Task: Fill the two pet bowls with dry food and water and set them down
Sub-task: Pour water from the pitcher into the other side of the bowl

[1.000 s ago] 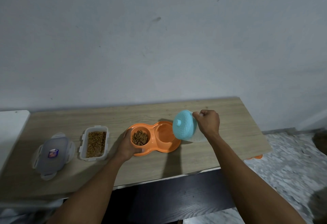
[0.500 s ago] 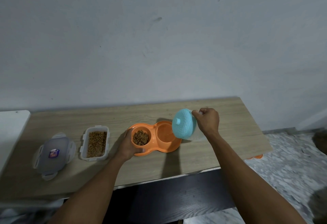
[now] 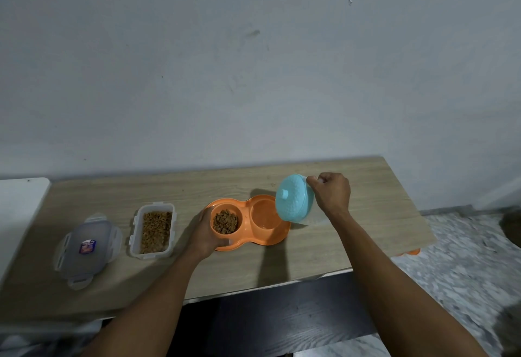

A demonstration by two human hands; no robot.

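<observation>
- Orange double bowl (image 3: 277, 234) sat flat on the tabletop (image 3: 366, 215), about mid-length, between the back and front edges.
- Its left well held a small heap of brown dry food (image 3: 225, 221). Right well (image 3: 265, 213) looked orange inside; couldn't tell whether any water was in it.
- Left hand (image 3: 207, 232) gripped the left end of the double bowl: fingers curled round the outer rim, thumb on the near rim.
- Right hand (image 3: 331, 194) was a closed fist round the far-right side of a jug (image 3: 294, 201); the part it held was mostly hidden by the fingers.
- Jug was off the tabletop, tipped over towards the left, its pale blue knobbed lid facing the camera and overlapping the right well's edge. Clear body showed below and right of the lid.
- No stream of water could be made out.
- Clear food box (image 3: 153, 229), open, with dry food inside, stood left of the double bowl, near but not touching the left hand.
- Box lid (image 3: 86, 246) with a small sticker lay flat further left, near the front-left corner, apart from the box.
- White surface (image 3: 19, 201) butted against the tabletop's left edge.
- Grey wall (image 3: 253, 74) ran behind the back edge; speckled floor (image 3: 465, 258) lay beyond the right edge.
</observation>
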